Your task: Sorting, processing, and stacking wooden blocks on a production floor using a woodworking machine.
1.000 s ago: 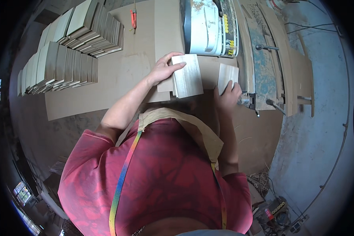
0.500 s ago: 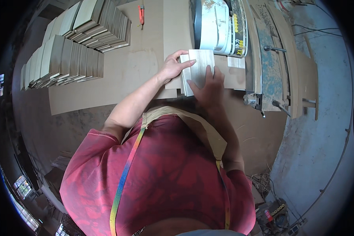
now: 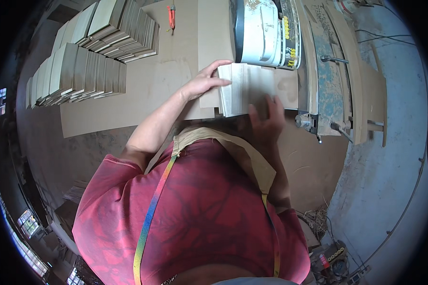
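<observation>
Pale, streaky, flat-faced boards (image 3: 238, 90) sat at upper centre, blurring rightward
The left hand (image 3: 203, 85) gripped their left edge; the right hand (image 3: 268, 121) had parted fingers, its hold impossible to tell

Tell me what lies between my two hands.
The head view shows pale wooden boards between your left hand and your right hand, which is blurred.
</observation>
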Action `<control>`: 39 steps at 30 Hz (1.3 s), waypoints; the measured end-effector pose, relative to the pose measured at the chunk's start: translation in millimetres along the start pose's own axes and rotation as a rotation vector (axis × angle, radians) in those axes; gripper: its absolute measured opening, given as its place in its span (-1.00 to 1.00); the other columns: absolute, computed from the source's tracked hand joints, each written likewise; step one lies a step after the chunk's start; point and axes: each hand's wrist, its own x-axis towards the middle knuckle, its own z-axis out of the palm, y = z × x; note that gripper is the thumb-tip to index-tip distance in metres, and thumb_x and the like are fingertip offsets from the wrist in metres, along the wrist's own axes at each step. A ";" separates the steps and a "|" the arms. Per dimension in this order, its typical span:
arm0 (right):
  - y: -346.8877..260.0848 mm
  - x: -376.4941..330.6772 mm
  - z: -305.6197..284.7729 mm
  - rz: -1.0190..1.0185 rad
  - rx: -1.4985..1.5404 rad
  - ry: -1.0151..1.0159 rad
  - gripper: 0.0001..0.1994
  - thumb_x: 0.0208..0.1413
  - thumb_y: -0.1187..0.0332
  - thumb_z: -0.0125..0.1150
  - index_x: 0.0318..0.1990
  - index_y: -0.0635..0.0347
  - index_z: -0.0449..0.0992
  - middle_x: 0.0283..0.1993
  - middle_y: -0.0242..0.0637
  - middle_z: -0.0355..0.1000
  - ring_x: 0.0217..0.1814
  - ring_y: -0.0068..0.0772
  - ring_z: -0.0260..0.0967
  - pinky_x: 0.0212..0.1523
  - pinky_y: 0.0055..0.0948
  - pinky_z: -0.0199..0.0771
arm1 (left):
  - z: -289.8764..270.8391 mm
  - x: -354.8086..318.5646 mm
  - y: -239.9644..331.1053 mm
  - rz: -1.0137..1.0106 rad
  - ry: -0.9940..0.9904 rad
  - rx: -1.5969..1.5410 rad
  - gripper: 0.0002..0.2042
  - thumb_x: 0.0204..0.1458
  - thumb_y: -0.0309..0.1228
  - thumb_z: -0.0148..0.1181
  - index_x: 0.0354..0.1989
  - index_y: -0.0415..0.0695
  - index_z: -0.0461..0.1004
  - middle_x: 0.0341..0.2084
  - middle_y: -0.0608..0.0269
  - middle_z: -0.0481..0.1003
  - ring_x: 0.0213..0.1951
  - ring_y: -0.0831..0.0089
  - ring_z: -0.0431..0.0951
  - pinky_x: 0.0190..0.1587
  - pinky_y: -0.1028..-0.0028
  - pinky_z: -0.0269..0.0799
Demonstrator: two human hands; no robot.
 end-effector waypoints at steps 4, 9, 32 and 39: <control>53.7 0.3 -8.4 -0.005 -0.270 0.089 -0.45 0.11 0.23 0.55 0.21 0.30 0.62 0.25 0.11 0.52 0.19 0.22 0.50 0.15 -0.01 0.62 | -7.4 -9.0 -0.2 0.041 -0.002 0.134 -0.38 0.24 -0.42 0.45 0.47 0.05 0.40 0.04 0.13 0.55 0.07 0.29 0.56 0.06 0.47 0.51; 105.2 12.6 28.7 -0.011 -0.554 0.119 -0.52 0.17 0.23 0.48 0.18 0.29 0.63 0.23 0.09 0.52 0.19 0.21 0.47 0.15 0.00 0.60 | -0.6 -13.1 5.7 0.061 0.097 0.196 -0.34 0.16 -0.39 0.53 0.45 0.00 0.41 0.06 0.11 0.56 0.05 0.27 0.60 0.07 0.42 0.57; 100.6 2.3 23.3 -0.047 -0.499 0.078 -0.50 0.18 0.33 0.42 0.26 0.30 0.55 0.34 0.11 0.43 0.35 0.26 0.42 0.26 0.03 0.55 | -20.2 -11.6 4.5 0.065 -0.004 0.097 -0.41 0.12 -0.40 0.58 0.34 -0.01 0.50 -0.01 0.11 0.60 -0.03 0.32 0.64 0.04 0.35 0.64; 121.3 60.1 66.2 -0.132 -0.428 0.185 -0.55 0.25 0.34 0.36 0.26 0.30 0.56 0.33 0.10 0.45 0.33 0.22 0.45 0.29 -0.01 0.55 | 8.0 -13.1 -2.2 0.074 0.160 0.190 -0.49 0.13 -0.40 0.59 0.25 -0.03 0.54 -0.03 0.16 0.60 -0.07 0.38 0.61 -0.01 0.39 0.62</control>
